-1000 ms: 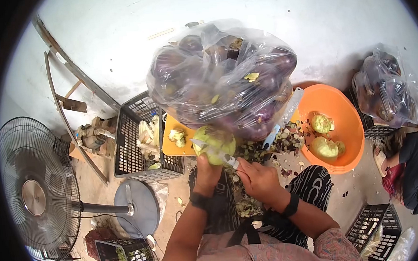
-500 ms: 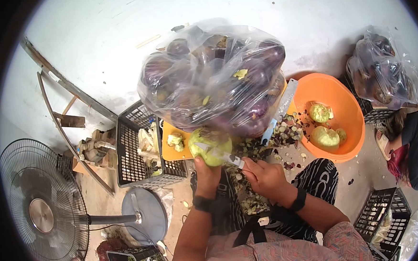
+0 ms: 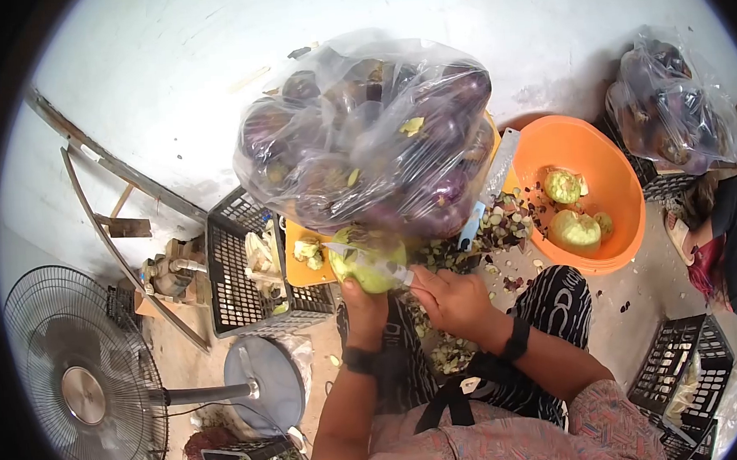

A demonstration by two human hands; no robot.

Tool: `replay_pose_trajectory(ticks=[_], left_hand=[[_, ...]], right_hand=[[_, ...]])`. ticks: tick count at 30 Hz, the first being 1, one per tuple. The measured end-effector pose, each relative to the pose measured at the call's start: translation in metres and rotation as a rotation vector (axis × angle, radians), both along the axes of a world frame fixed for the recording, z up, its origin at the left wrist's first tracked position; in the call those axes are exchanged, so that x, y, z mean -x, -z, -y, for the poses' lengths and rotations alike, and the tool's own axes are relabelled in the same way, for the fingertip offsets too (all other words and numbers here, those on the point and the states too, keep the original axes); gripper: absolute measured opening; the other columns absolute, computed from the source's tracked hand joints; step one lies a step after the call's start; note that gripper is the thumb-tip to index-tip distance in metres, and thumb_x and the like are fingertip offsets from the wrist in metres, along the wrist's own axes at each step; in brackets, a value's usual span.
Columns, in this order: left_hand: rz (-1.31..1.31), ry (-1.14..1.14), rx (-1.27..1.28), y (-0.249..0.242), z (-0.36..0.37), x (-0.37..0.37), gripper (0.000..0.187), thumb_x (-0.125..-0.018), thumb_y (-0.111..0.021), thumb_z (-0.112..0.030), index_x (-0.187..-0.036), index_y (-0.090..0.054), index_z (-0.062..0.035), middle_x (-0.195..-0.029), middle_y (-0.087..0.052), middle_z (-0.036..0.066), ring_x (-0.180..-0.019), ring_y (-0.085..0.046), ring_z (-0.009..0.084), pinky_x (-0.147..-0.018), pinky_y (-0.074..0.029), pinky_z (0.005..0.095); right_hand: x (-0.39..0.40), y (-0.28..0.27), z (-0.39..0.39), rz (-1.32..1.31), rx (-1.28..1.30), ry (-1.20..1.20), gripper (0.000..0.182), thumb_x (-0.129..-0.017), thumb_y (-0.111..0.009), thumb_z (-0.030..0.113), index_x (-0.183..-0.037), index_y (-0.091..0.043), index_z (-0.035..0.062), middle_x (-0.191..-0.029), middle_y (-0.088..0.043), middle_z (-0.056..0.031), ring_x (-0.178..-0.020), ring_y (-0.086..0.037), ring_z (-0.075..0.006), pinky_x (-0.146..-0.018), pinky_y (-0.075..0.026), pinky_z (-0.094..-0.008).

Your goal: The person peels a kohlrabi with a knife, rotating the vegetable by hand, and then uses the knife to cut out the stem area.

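Note:
My left hand (image 3: pixel 363 310) is closed around the lower side of a round, mostly peeled pale-green eggplant (image 3: pixel 370 275), thumb up along its side. In my right hand (image 3: pixel 459 307) is a knife (image 3: pixel 399 274), its handle gripped and its blade lying across the eggplant's upper face, tip toward the left. Directly beyond, a clear plastic bag (image 3: pixel 363 137) full of purple eggplants rests on a yellow board (image 3: pixel 302 272). A small pale trimmed piece (image 3: pixel 308 251) lies on that board. Dark and pale peelings (image 3: pixel 452 353) are heaped between my legs.
To the right stands an orange basin (image 3: pixel 610 173) with peeled eggplants (image 3: pixel 575 232) inside. A cleaver-like blade with a blue handle (image 3: pixel 472 226) leans beside it. Black crates (image 3: pixel 238 301) stand left and lower right; a fan (image 3: pixel 83 395) is at left. Another person (image 3: pixel 736 245) sits far right.
The knife blade has shifted left across the eggplant, and my right hand has come slightly closer to it. The whole view has tilted a little. Both grips are the same.

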State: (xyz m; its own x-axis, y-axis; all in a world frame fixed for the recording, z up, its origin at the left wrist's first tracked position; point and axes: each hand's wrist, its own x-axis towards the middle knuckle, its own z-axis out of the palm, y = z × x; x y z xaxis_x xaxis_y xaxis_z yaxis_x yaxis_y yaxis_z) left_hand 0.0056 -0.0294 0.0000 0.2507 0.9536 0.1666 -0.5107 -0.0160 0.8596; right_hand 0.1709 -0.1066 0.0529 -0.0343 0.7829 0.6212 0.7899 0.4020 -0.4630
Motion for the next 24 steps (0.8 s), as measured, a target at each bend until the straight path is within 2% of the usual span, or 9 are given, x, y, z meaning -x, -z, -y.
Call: replay_pose_trajectory(ticks=[4, 6, 9, 11, 12, 13, 15, 23, 24], left_hand=[[-0.001, -0.027, 0.002, -0.010, 0.004, -0.006, 0.088, -0.080, -0.048, -0.073, -0.143, -0.029, -0.0145, -0.141, -0.039, 0.006, -0.128, -0.041, 0.0250, -0.107, -0.034, 0.0414], [0.042, -0.016, 0.070, -0.008, 0.000, -0.004, 0.088, -0.080, -0.047, -0.074, -0.143, -0.030, -0.0155, -0.140, -0.040, 0.006, -0.128, -0.042, 0.0255, -0.106, -0.036, 0.0430], [0.116, 0.030, 0.134, -0.009, -0.002, 0.000, 0.089, -0.078, -0.044, -0.077, -0.143, -0.030, -0.0171, -0.139, -0.042, 0.006, -0.126, -0.044, 0.0267, -0.102, -0.040, 0.0468], [0.151, 0.065, 0.131, -0.010, -0.002, -0.002, 0.090, -0.078, -0.042, -0.079, -0.143, -0.030, -0.0177, -0.139, -0.043, 0.006, -0.125, -0.045, 0.0274, -0.100, -0.042, 0.0490], [0.142, 0.006, 0.115, -0.010, -0.002, -0.005, 0.090, -0.078, -0.041, -0.079, -0.143, -0.031, -0.0180, -0.139, -0.043, 0.006, -0.125, -0.045, 0.0275, -0.099, -0.042, 0.0495], [0.133, -0.053, 0.098, -0.010, -0.003, -0.007, 0.090, -0.078, -0.040, -0.079, -0.143, -0.031, -0.0182, -0.140, -0.043, 0.005, -0.125, -0.045, 0.0276, -0.099, -0.042, 0.0499], [0.150, -0.043, 0.119, -0.009, -0.003, -0.005, 0.088, -0.079, -0.040, -0.078, -0.143, -0.031, -0.0181, -0.140, -0.043, 0.005, -0.125, -0.045, 0.0268, -0.100, -0.041, 0.0484], [0.180, -0.026, 0.128, -0.012, -0.002, -0.004, 0.083, -0.083, -0.040, -0.075, -0.143, -0.032, -0.0181, -0.140, -0.043, 0.004, -0.126, -0.044, 0.0256, -0.102, -0.039, 0.0454], [0.190, -0.029, 0.135, -0.014, -0.002, -0.004, 0.082, -0.085, -0.037, -0.073, -0.143, -0.030, -0.0152, -0.140, -0.042, 0.006, -0.127, -0.042, 0.0260, -0.105, -0.035, 0.0442]], right_hand=[[-0.006, -0.001, -0.001, 0.008, 0.020, 0.002, 0.028, -0.087, -0.061, 0.027, -0.108, -0.061, 0.0079, -0.064, -0.058, -0.0081, -0.053, -0.059, -0.0258, -0.047, -0.047, -0.0374], [-0.010, 0.007, -0.004, -0.187, 0.037, 0.010, 0.023, -0.088, -0.060, 0.026, -0.105, -0.061, 0.0112, -0.064, -0.057, -0.0076, -0.055, -0.058, -0.0258, -0.051, -0.048, -0.0372], [-0.026, 0.005, 0.000, -0.276, 0.077, -0.003, 0.028, -0.084, -0.065, 0.018, -0.109, -0.065, 0.0068, -0.062, -0.057, -0.0091, -0.054, -0.059, -0.0256, -0.048, -0.046, -0.0362], [-0.027, 0.001, 0.010, -0.163, 0.067, -0.032, 0.029, -0.083, -0.066, 0.018, -0.109, -0.065, 0.0068, -0.062, -0.057, -0.0084, -0.053, -0.058, -0.0253, -0.047, -0.046, -0.0361], [-0.026, 0.001, 0.014, -0.057, 0.060, -0.061, 0.030, -0.082, -0.067, 0.018, -0.109, -0.065, 0.0067, -0.062, -0.056, -0.0077, -0.052, -0.057, -0.0251, -0.047, -0.045, -0.0360], [-0.027, 0.002, 0.015, -0.058, 0.061, -0.061, 0.030, -0.082, -0.067, 0.018, -0.109, -0.065, 0.0067, -0.062, -0.056, -0.0077, -0.052, -0.057, -0.0251, -0.047, -0.045, -0.0360], [-0.027, 0.005, 0.017, 0.038, -0.029, -0.075, 0.032, -0.080, -0.068, 0.018, -0.109, -0.065, 0.0061, -0.062, -0.056, -0.0060, -0.050, -0.056, -0.0240, -0.045, -0.044, -0.0356], [-0.029, 0.001, 0.012, 0.090, -0.050, -0.086, 0.034, -0.079, -0.069, 0.019, -0.109, -0.065, 0.0056, -0.061, -0.053, -0.0042, -0.049, -0.055, -0.0222, -0.043, -0.043, -0.0344], [-0.029, -0.001, 0.010, 0.110, -0.043, -0.089, 0.033, -0.078, -0.070, 0.020, -0.109, -0.065, 0.0058, -0.061, -0.053, -0.0040, -0.049, -0.055, -0.0220, -0.043, -0.043, -0.0341]])
